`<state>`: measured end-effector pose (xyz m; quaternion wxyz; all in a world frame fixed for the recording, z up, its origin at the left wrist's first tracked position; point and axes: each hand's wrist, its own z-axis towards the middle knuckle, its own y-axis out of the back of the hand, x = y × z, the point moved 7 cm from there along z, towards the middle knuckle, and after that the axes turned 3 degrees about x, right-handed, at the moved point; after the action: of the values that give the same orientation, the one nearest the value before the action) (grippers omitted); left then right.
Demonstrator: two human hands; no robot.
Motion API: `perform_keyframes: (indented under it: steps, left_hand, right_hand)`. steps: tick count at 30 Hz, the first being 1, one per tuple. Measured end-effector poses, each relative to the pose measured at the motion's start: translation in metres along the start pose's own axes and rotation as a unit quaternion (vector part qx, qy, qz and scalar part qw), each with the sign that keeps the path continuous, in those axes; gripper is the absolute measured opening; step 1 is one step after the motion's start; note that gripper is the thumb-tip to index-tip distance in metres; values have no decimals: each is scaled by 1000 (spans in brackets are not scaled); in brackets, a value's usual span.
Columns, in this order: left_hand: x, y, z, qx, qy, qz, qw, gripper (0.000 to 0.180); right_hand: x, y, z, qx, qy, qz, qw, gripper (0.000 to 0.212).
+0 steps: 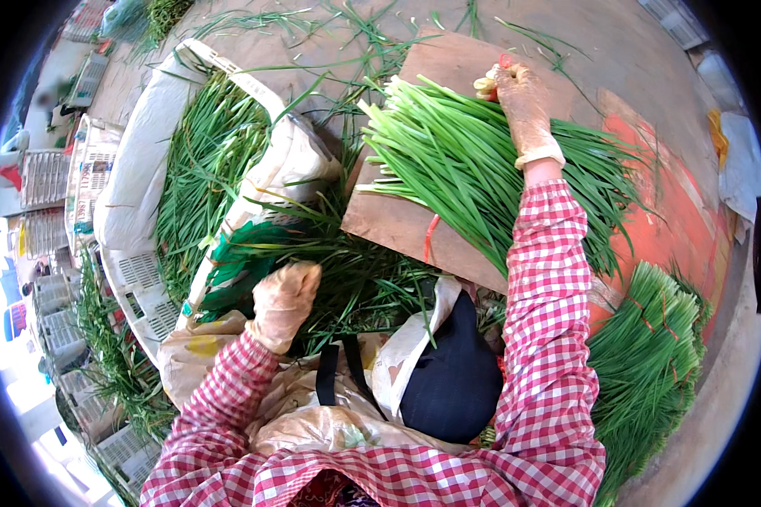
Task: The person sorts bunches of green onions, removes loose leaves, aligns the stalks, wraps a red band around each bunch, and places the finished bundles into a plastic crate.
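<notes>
The right hand (522,95) pinches one red band (506,61) over one leaf pile (452,156) on one board (385,218); the left hand (285,302) makes a fist.

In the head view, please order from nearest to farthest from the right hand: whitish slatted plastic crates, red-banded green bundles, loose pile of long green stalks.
1. Loose pile of long green stalks: directly beside the right hand.
2. Red-banded green bundles: lower right of the view.
3. Whitish slatted plastic crates: far left.

Gloved hands (524,101) apart, right with red band (506,61) over green stalks (448,152), brown board (384,218) beneath, left curled
</notes>
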<state>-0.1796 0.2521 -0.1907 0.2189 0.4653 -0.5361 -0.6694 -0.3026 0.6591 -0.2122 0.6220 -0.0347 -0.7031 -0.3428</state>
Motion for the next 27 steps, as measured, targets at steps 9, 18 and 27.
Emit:
perform_keyframes:
  steps: [9,18,27]
  left_hand:
    - [-116,-51,112,165,-454,49,874,42]
    - [-122,-62,105,113,-484,26,867,30]
    - [-115,-79,80,192,-35,-503,842,15]
  right_hand:
    - [-6,-7,-6,29,-54,217,974,23]
    - [-8,-7,-6,13,-56,211,976,23]
    - [12,8,-16,113,-3,30,993,19]
